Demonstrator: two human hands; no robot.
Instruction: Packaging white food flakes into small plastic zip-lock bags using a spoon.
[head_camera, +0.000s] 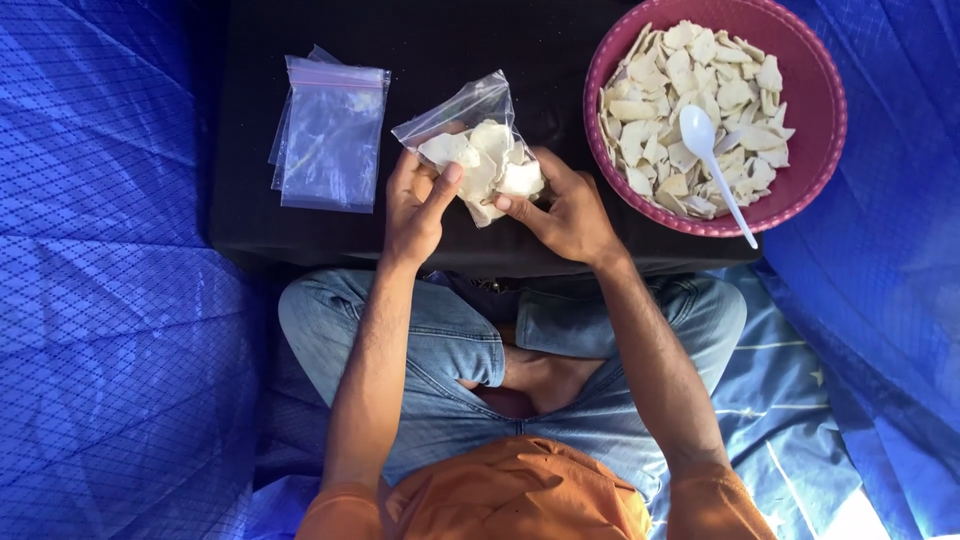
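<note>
Left hand (415, 205) and right hand (562, 205) raised together, fingers curled, forearms angled inward

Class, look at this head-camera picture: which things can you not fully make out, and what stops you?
- Filled clear bag: its lower end is covered by the left hand and right hand.
- Pink bowl: the top rim is cut off by the picture's upper edge.
- Stack of empty bags: they overlap, so their number cannot be counted.
- White spoon: its underside rests on the pale chips.
</note>
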